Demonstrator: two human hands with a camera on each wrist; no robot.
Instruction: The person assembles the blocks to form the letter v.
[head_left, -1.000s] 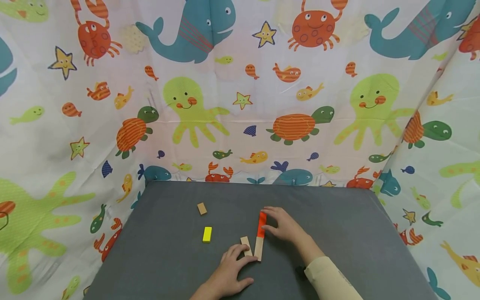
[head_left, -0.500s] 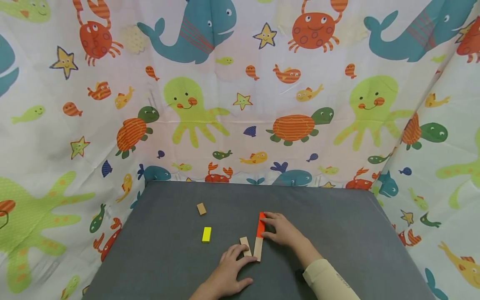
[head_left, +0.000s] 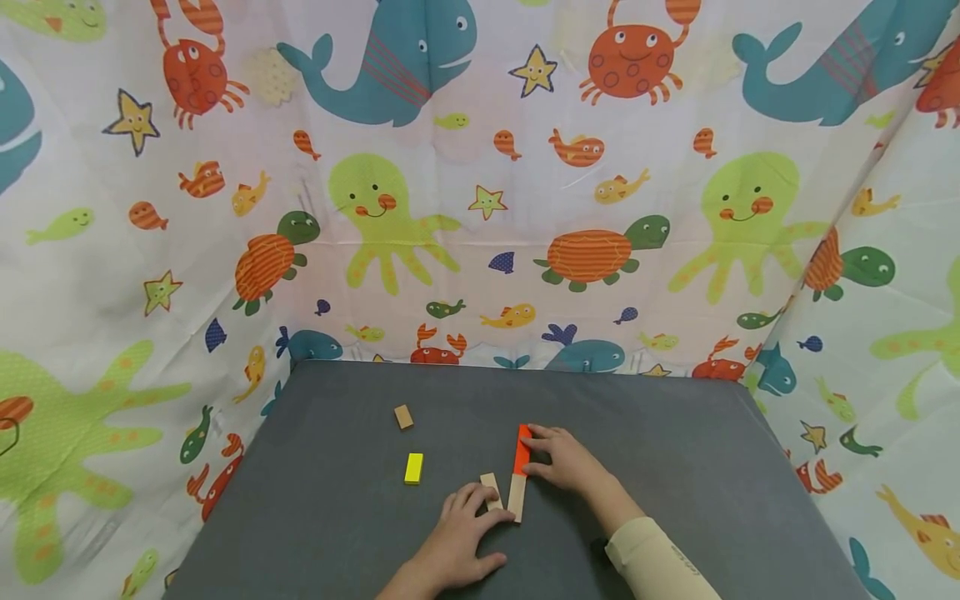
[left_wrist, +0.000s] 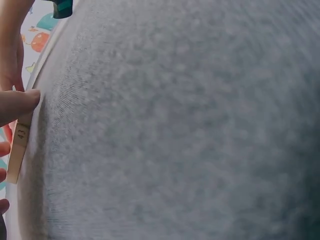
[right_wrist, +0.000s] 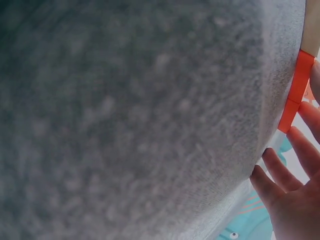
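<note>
A row of blocks lies slightly slanted on the grey table. Its far part is an orange-red block section (head_left: 522, 451), with a seam across it in the right wrist view; its near part is a plain wooden block (head_left: 516, 498). My right hand (head_left: 572, 461) touches the right side of the orange-red section with thumb and fingertips, fingers extended. Left of the row, a second wooden block (head_left: 491, 490) leans at an angle, partly hidden by the fingers of my left hand (head_left: 461, 537). That hand's index fingertip touches the near end of the row, with its thumb spread apart below.
To the left stand a yellow block (head_left: 413, 469) and, farther back, a small tan block (head_left: 403, 417). Behind the grey table (head_left: 637, 417) hangs a white curtain (head_left: 480, 250) printed with sea animals, which also runs along both sides.
The right hand's fingers have shifted slightly nearer along the side of the orange-red section. The left hand and the blocks look nearly unmoved.
</note>
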